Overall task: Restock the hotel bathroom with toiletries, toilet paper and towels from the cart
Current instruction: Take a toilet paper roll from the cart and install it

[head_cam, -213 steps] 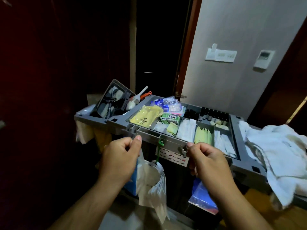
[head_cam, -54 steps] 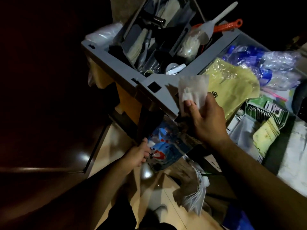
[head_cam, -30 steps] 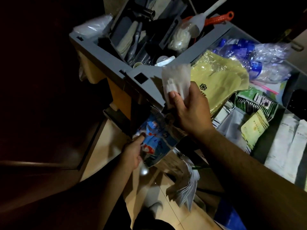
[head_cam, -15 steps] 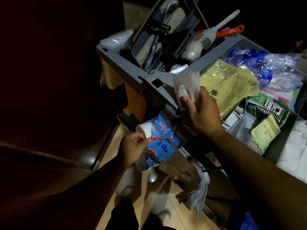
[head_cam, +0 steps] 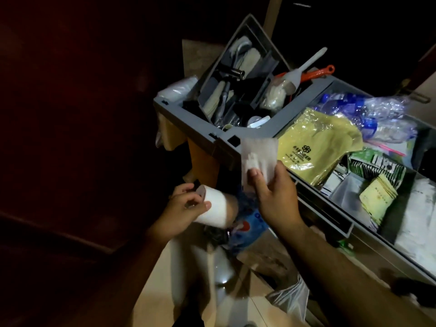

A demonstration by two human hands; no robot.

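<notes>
My left hand (head_cam: 186,206) grips a white toilet paper roll (head_cam: 215,208), half out of a blue printed plastic pack (head_cam: 247,230) that hangs below the grey cart's top tray (head_cam: 271,121). My right hand (head_cam: 274,197) pinches a small translucent white sachet (head_cam: 258,158) by its lower edge, holding it upright in front of the tray's near corner. In the tray lie a yellow packet (head_cam: 316,147), green and pale-yellow sachets (head_cam: 377,197) and white wrapped items (head_cam: 422,223).
A tilted grey caddy (head_cam: 238,86) with brushes, a white scoop (head_cam: 304,67) and an orange handle stands at the tray's far left. Crumpled clear and blue plastic (head_cam: 377,114) lies at the back. A clear plastic bag (head_cam: 290,296) hangs below. Dark wall on the left; pale floor underneath.
My left hand has drawn the toilet paper roll further out of the blue pack, towards the left. My right hand keeps holding the sachet in about the same place.
</notes>
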